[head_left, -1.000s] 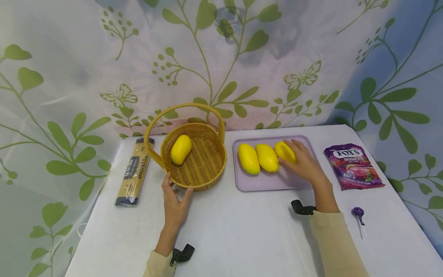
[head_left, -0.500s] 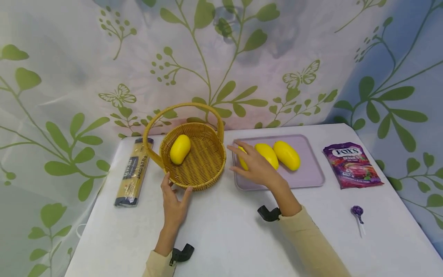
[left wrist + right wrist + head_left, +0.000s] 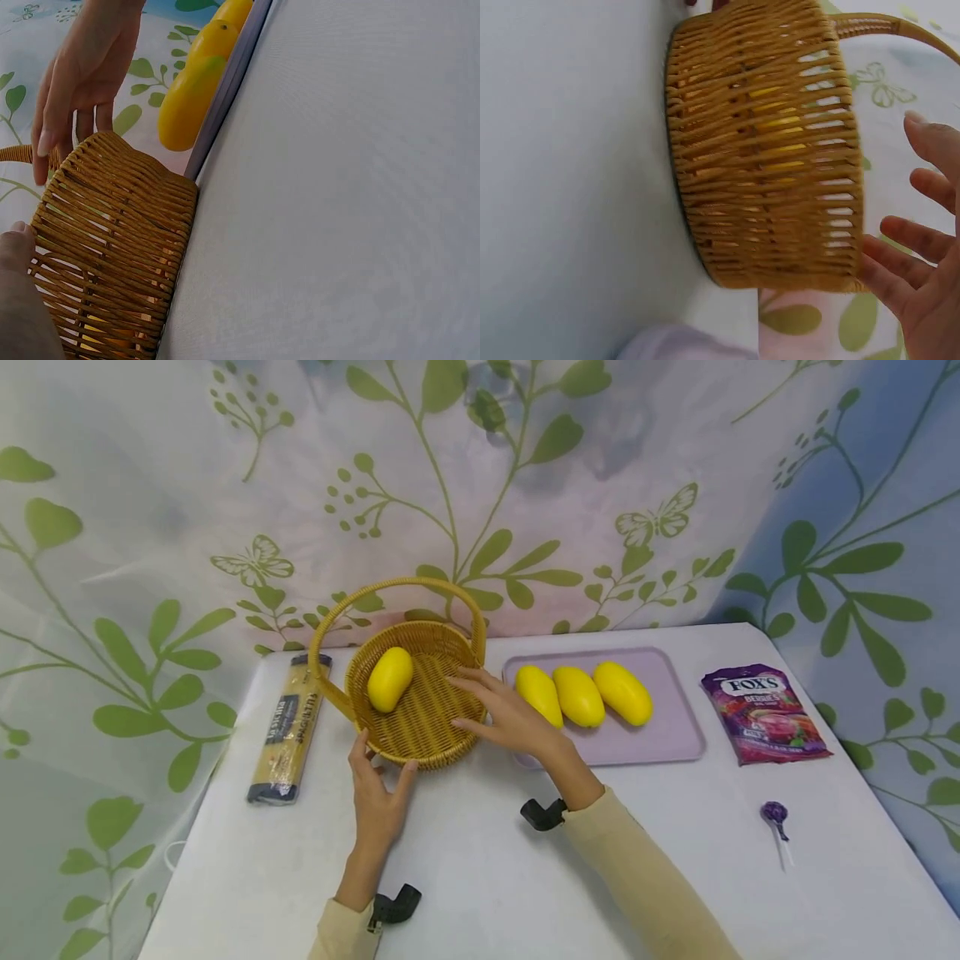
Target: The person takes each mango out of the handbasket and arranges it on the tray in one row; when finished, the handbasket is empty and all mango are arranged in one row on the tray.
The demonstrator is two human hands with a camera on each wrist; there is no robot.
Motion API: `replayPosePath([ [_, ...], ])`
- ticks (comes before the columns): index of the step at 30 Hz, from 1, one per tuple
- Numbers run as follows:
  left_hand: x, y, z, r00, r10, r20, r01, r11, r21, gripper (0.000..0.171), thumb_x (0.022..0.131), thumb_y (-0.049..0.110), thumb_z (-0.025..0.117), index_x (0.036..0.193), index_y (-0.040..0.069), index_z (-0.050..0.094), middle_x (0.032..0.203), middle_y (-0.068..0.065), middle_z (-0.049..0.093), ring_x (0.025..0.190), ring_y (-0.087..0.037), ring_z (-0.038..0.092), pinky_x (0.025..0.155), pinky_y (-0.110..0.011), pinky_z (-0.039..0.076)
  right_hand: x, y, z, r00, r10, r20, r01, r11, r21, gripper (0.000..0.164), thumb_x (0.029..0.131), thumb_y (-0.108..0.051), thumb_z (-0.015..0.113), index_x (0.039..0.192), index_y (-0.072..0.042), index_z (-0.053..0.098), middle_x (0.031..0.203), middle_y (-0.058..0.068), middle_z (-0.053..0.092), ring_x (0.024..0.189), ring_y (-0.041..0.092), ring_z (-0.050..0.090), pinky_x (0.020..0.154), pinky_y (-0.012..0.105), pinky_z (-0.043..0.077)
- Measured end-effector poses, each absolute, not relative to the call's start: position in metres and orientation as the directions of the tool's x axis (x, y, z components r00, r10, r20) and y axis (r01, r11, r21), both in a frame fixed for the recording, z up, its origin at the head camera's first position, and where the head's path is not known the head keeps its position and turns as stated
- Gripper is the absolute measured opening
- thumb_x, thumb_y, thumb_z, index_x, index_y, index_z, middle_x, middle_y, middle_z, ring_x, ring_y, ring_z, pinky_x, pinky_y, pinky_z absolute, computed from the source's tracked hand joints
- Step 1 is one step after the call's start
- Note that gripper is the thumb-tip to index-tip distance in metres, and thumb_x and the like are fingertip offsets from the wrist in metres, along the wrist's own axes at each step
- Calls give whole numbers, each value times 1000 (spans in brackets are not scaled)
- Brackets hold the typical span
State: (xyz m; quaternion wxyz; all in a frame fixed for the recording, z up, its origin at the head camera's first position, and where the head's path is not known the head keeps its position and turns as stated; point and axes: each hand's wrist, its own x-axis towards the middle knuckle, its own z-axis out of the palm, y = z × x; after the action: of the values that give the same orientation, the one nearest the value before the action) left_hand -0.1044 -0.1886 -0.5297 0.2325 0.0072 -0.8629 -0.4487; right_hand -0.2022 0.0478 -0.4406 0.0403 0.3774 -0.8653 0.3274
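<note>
- The wicker basket point(image 3: 423, 727) stood upright on the white table point(image 3: 465, 868), with one yellow mango point(image 3: 390, 680) lying inside, against its left part.
- The left hand point(image 3: 378, 802) touched the basket's front-left side, thumb and fingers spread apart rather than clenched.
- The right hand point(image 3: 506, 718) was over the basket's right rim, fingers extended and grasping nothing; whether it touched the rim could not be told.
- The basket's handle point(image 3: 397, 583) arched overhead, and the right hand hid some of the rim and the tray's near-left corner.
- Just right of the basket, three more mangoes point(image 3: 578, 697) lay side by side on the lilac tray point(image 3: 675, 718).
- Left of the basket lay a spaghetti packet point(image 3: 287, 731); beyond the tray, a purple FOX'S bag point(image 3: 765, 714), with a lollipop point(image 3: 774, 812) nearer the person.
- Only the head view showed the basket's inside from above; the right wrist view showed yellow through the weave, and the left wrist view the right hand's fingers reaching down by the rim.
</note>
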Motion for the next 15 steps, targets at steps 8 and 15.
replayPosePath([
  [8,-104,-190,-528,-895,-230,382,179,599,781,83,85,34,66,147,13,16,146,-10,27,121,-20,40,87,-40,42,-214,21,-441,-717,-653,244,-651,502,-570,65,88,-49,56,144,-27,32,149,10,28,130,29,40,96,46,43],
  [15,-105,-189,-530,-896,-225,384,188,591,785,83,84,33,66,147,14,16,147,-8,26,122,-21,39,87,-41,41,-227,-2,-439,-705,-676,214,-653,499,-570,63,88,-46,57,144,-27,33,151,6,25,133,24,35,102,43,39],
])
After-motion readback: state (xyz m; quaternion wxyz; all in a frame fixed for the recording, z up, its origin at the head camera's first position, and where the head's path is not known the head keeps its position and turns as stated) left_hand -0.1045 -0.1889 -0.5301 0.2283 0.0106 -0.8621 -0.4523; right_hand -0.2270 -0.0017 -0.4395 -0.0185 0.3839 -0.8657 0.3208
